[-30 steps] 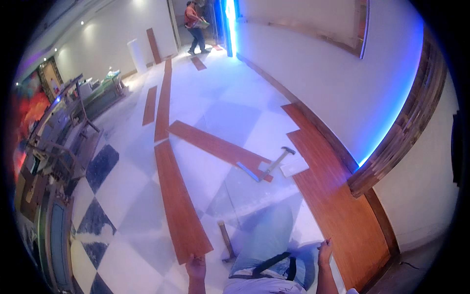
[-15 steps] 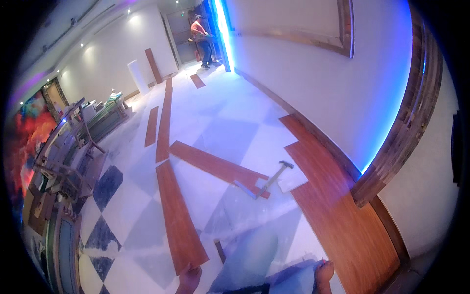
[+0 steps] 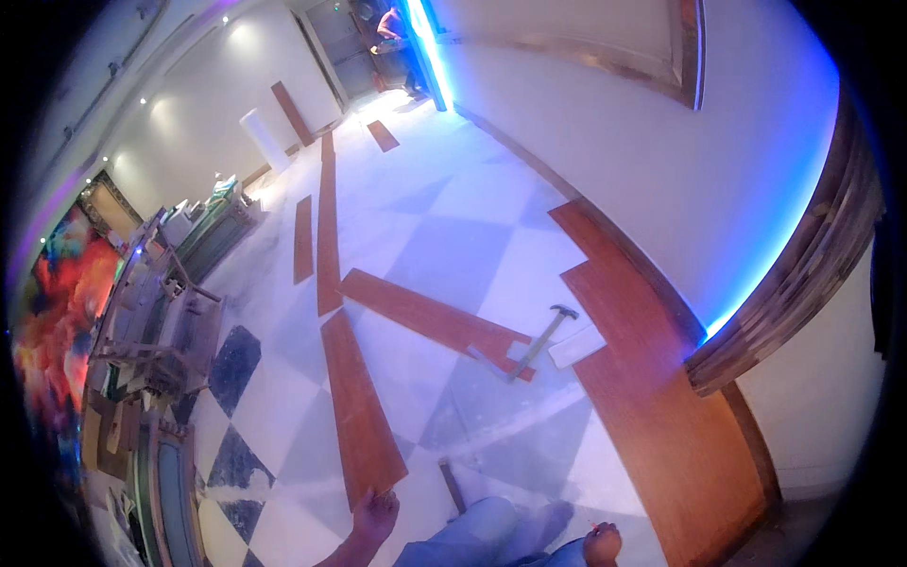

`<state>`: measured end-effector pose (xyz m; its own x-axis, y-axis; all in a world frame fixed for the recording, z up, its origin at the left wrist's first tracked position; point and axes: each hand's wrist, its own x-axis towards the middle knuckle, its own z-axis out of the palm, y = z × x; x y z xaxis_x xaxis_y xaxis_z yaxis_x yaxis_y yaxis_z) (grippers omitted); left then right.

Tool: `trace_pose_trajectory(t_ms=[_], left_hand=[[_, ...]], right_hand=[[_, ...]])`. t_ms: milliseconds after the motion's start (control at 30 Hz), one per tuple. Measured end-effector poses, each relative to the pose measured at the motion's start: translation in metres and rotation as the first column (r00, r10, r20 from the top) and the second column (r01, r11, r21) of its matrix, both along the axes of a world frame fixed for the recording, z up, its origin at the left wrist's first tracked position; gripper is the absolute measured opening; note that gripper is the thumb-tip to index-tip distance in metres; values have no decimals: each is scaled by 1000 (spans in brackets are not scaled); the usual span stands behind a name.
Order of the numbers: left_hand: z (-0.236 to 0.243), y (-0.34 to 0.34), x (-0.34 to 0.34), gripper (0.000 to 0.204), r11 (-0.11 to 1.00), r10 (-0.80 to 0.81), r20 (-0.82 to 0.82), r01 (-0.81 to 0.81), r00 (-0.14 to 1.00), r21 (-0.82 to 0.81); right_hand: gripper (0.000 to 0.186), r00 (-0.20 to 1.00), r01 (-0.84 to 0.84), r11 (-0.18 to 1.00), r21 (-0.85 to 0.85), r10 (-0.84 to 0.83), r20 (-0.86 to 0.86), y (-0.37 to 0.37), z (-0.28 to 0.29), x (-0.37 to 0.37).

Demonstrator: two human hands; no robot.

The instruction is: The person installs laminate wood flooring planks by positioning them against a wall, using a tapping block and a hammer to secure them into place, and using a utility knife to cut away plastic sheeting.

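My left hand (image 3: 376, 513) is closed on the near end of a long reddish-brown floor plank (image 3: 362, 406) that stretches away from me over the pale floor. By my knee, my right hand (image 3: 602, 544) is closed around something small with a red tip, too small to make out. Ahead, a hammer (image 3: 542, 345) lies over the near end of another plank (image 3: 425, 312), which is set at an angle. A pale flat piece (image 3: 576, 347) rests beside the hammer, against the joined planks (image 3: 652, 406) along the right wall.
A short dark bar (image 3: 452, 487) lies beside my leg. More loose planks (image 3: 327, 227) extend toward the back. Cluttered furniture (image 3: 156, 331) lines the left side. A person (image 3: 393, 42) stands at the far doorway. A curved wooden trim (image 3: 794, 302) borders the blue-lit wall.
The view has shifted slightly. My right hand has moved left and down, closer to my knee. The far person has shifted toward the lit edge and is partly hidden. My left hand stays on the plank.
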<state>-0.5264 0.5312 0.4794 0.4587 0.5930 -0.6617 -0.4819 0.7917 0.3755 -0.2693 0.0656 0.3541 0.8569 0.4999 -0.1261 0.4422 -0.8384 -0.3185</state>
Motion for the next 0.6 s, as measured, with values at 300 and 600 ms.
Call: trace_pose_trajectory(t_ms=[300, 600], left_hand=[[141, 78, 62, 20, 990, 124, -105, -130, 987, -57], [273, 178, 119, 19, 984, 176, 41, -176, 984, -3]], right_hand=[[47, 831, -78, 962, -263, -83, -550, 6, 123, -97], [57, 958, -109, 966, -234, 40, -283, -7, 290, -27]])
